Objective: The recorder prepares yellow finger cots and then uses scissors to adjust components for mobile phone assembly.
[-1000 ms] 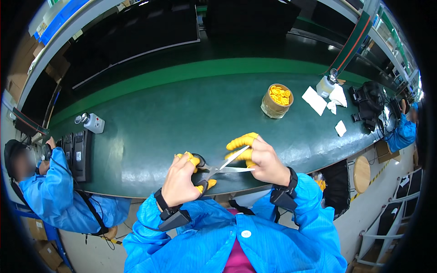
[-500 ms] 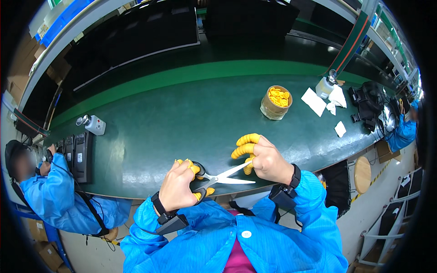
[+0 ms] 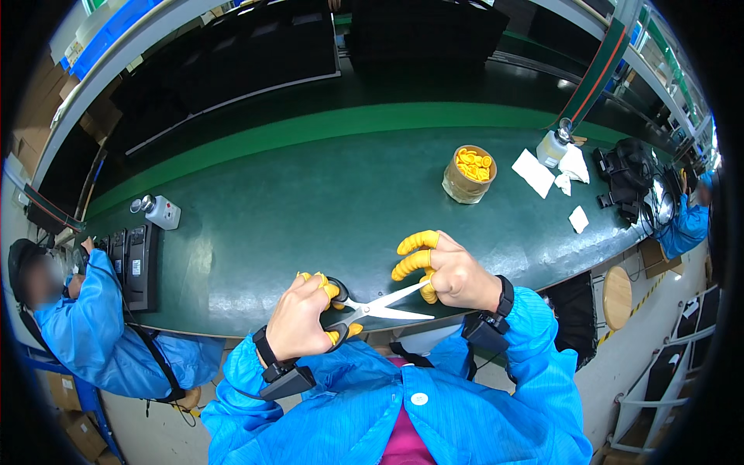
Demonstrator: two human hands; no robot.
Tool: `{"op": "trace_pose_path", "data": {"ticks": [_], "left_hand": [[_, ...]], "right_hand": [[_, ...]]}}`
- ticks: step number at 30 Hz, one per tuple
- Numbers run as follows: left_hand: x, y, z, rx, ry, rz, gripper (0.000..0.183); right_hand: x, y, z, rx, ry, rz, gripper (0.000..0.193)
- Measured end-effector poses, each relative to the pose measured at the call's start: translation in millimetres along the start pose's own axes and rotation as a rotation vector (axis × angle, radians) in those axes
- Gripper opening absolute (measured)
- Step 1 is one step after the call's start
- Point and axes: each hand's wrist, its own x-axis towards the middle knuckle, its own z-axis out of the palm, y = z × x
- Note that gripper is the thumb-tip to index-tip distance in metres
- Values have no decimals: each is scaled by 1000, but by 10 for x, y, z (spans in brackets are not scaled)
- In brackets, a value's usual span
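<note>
My left hand [image 3: 301, 318] grips a pair of scissors [image 3: 370, 310] by the black handles, its fingers and thumb in the loops. The silver blades are spread apart and point right, over the table's near edge. My right hand [image 3: 449, 275] meets the tip of the upper blade with pinched fingertips; the exact contact is partly hidden. Two of its other fingers curve out to the left, off the blade. Yellow finger cots cover fingers on both hands. Beyond my right hand stands a round tan tub [image 3: 468, 186] filled with yellow finger cots [image 3: 473, 165].
The green table [image 3: 310, 209] carries a pump bottle [image 3: 163, 212] and black devices [image 3: 138, 267] at left. White wipes [image 3: 534, 172], another pump bottle [image 3: 552, 147] and black gear [image 3: 626, 174] lie at right. Co-workers in blue sit at both ends. A stool [image 3: 617, 298] stands right.
My hands and the scissors have shifted only slightly. The scissors stay in my left hand, blades still apart. The left co-worker's raised hand has moved a little.
</note>
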Motion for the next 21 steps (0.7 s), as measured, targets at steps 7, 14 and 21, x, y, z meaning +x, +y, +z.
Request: {"op": "trace_pose_path", "data": {"ticks": [7, 14, 21], "left_hand": [[-12, -12, 5, -8, 8, 7, 43], [-24, -22, -21, 5, -46, -8, 41], [-30, 29, -91, -76, -93, 14, 42]], "right_hand": [[1, -11, -4, 38, 0, -2, 10], [38, -43, -41, 52, -33, -30, 7], [47, 7, -41, 147, -102, -110, 10]]}}
